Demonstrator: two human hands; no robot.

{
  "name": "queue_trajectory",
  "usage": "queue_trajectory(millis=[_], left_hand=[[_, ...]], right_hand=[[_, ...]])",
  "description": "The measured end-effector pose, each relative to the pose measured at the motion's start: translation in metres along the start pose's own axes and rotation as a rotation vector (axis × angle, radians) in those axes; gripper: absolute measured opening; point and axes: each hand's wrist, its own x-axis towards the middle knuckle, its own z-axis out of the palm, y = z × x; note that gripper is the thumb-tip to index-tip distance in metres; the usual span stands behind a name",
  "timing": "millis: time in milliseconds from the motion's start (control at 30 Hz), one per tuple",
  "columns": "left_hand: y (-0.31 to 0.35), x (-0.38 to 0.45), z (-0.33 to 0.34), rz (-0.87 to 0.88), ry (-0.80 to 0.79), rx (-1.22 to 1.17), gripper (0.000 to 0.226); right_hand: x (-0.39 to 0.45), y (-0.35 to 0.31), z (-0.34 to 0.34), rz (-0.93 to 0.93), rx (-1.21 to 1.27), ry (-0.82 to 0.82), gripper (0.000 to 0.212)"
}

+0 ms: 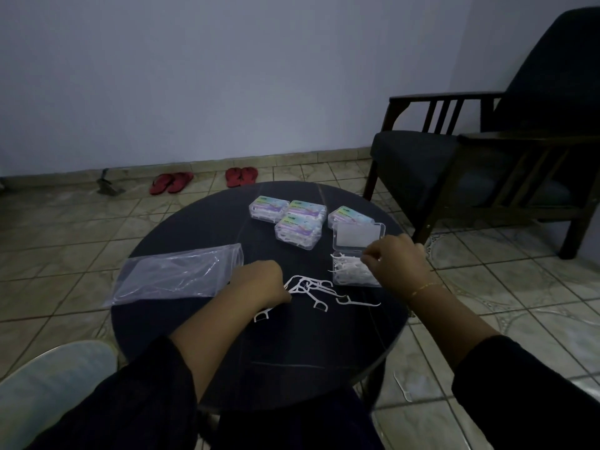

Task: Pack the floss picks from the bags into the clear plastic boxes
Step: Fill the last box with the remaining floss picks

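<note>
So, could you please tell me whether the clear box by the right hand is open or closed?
Open: the clear box has its lid swung back, and white floss picks show inside.

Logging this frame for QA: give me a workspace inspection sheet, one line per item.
Surface: round dark table, on tiled floor.
Job's things: open clear box part filled with picks, lid up; four closed filled boxes behind; loose floss picks at centre; near-empty clear bag at left.
Clutter: one pick on the floor at right.
Hands: left hand curled at the loose picks; right hand pinching over the open box, contents unclear.
Cables: nothing seen.
Surroundings: dark armchair, two pairs of red sandals by the wall.
</note>
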Motion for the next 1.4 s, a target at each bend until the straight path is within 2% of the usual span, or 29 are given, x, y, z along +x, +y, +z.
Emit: queue_trajectory(millis=[33,133,200,300,567,667,800,900,1033,1200,1400], left_hand=[[0.002,-0.001,-0.001,-0.006,-0.016,0.028,0.025],[0.004,-0.002,-0.006,-0.06,-0.056,0.096,0.033],[0.005,-0.001,-0.007,-0.069,-0.057,0.124,0.037],[0.005,-0.001,-0.007,-0.06,-0.041,0.126,0.032],[-0.003,-0.008,-0.004,-0.02,-0.127,-0.009,0.03],[-0.005,-0.01,-0.002,0.012,-0.126,-0.056,0.026],[-0.009,-0.01,0.0,0.102,-0.081,-0.105,0.006],[-0.01,-0.011,-0.001,0.158,-0.051,-0.149,0.005],[-0.011,-0.01,-0.003,0.166,-0.045,-0.206,0.029],[-0.012,-0.006,-0.004,0.18,-0.058,-0.18,0.012],[-0.008,-0.007,-0.005,0.162,-0.049,-0.14,0.005]], right_hand=[[-0.004,-0.001,-0.001,-0.043,-0.012,-0.04,0.021],[-0.013,-0.007,-0.004,-0.127,-0.159,-0.301,0.021],[-0.016,-0.008,0.0,-0.137,-0.266,-0.394,0.026],[-0.017,-0.008,0.007,-0.104,-0.292,-0.399,0.029],[-0.024,-0.01,0.016,-0.106,-0.259,-0.407,0.03],[-0.026,-0.01,0.016,-0.124,-0.243,-0.396,0.03],[-0.021,-0.011,0.005,-0.135,-0.199,-0.335,0.026],[-0.009,-0.011,-0.01,-0.1,-0.233,-0.249,0.026],[0.004,-0.009,-0.012,-0.059,-0.27,-0.129,0.028],[-0.001,0.002,0.0,-0.02,-0.203,-0.105,0.037],[-0.019,0.013,0.01,0.042,-0.015,0.044,0.034]])
